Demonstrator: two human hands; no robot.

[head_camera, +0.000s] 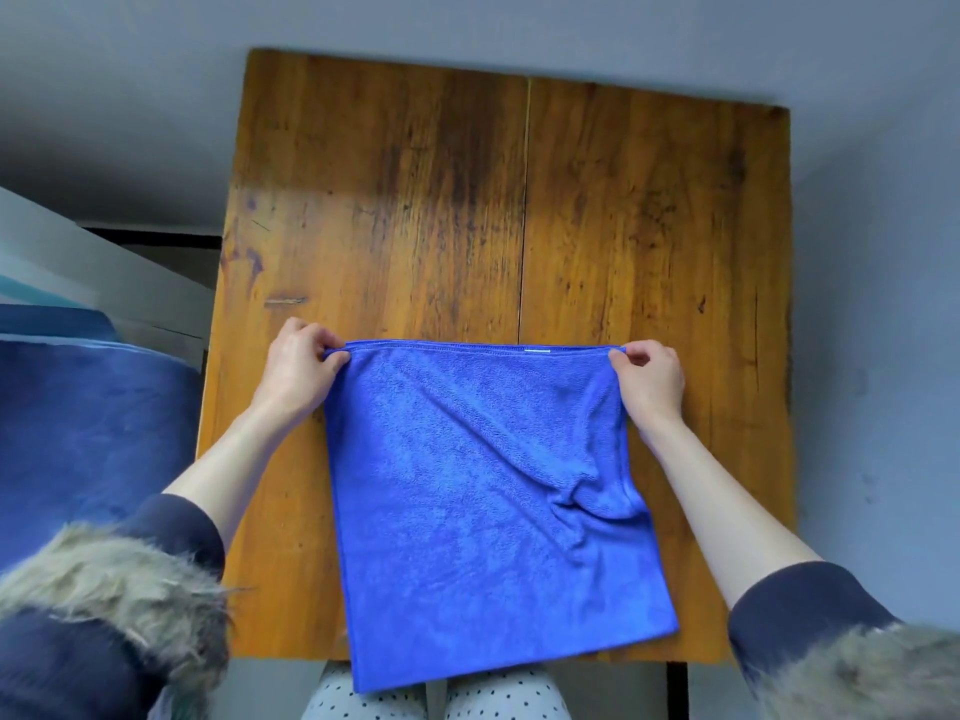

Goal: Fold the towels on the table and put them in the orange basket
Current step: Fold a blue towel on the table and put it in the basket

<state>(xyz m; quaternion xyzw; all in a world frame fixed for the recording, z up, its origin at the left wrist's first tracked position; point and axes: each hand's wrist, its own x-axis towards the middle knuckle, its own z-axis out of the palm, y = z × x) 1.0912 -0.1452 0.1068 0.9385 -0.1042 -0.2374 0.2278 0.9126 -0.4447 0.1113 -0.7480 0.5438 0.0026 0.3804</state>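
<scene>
Fur-trimmed sleeves [109, 579] frame the blue towel [483, 501] on the wooden table [415, 200]; left hand [298, 366] and right hand [649, 379] pinch its far corners, fingers clamped on cloth.

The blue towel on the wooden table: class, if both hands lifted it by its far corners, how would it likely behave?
The blue towel would probably hang limp, since it already creases near the right hand and droops over the table edge. It likely lifts easily: the left hand only pinches a corner. Its fluffy pile suggests little slipping.
</scene>
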